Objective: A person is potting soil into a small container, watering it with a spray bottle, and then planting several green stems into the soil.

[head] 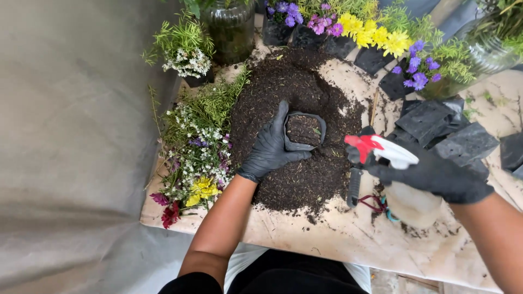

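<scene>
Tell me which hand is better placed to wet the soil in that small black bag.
Right, probably: the right hand holds the spray bottle, its nozzle pointing toward the bag. The left hand is occupied gripping the bag's side.
</scene>
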